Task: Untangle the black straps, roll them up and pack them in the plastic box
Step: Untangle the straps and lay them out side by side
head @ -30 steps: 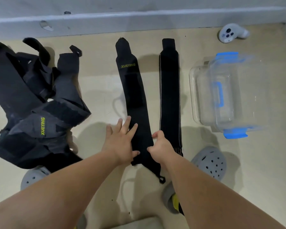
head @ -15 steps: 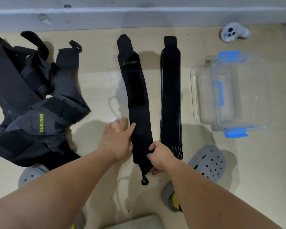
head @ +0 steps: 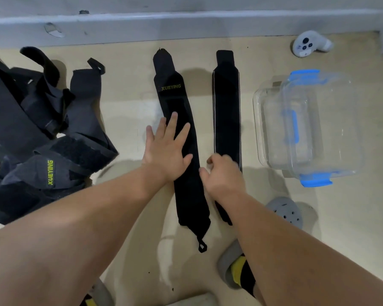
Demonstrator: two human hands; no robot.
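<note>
A black strap marked XUEYING (head: pixel 191 202) lies straight on the floor, its small loop end nearest me. My left hand (head: pixel 167 149) presses flat on its middle with the fingers spread. A second black strap (head: pixel 227 102) lies straight just to the right. My right hand (head: pixel 222 174) is blurred, with curled fingers, between the two straps and over the second strap's near part; I see nothing in it. A tangled pile of black straps (head: pixel 42 138) sits at the left. The clear plastic box (head: pixel 258 129) with blue clips stands open at the right.
A white controller (head: pixel 307 44) lies by the grey wall base at the far right. My feet in grey perforated clogs (head: pixel 285 212) are close below the straps. A pale object shows at the bottom edge of the frame.
My right hand let go of the XUEYING strap's near end, which now lies stretched out flat. My left hand slid forward along the strap, and my right hand moved toward the second strap.
</note>
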